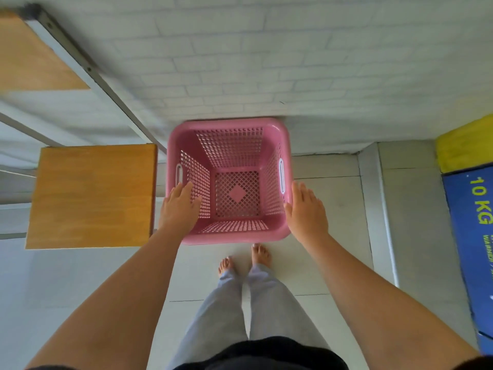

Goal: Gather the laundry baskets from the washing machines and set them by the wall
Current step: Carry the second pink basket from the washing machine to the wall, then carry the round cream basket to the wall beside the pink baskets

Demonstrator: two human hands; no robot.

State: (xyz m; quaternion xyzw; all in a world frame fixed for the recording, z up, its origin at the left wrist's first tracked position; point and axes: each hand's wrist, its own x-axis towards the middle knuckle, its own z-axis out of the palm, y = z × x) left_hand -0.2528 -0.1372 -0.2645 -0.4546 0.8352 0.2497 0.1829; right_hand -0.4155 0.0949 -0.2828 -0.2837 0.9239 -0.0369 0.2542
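A pink perforated laundry basket (229, 129) stands empty on the tiled floor, its far rim against the white brick wall (266, 62). My left hand (180, 206) lies flat over the basket's near left rim, fingers apart and straight. My right hand (306, 209) is beside the near right rim, palm toward the basket wall, fingers extended and slightly spread. Neither hand is curled around the rim or the white side handles (281, 176).
A wooden stool seat (93, 196) stands close on the basket's left, under a metal-framed wooden table (32, 57). A blue and yellow machine marked "10 KG" (472, 222) is at the right edge. My bare feet (244, 259) are just before the basket.
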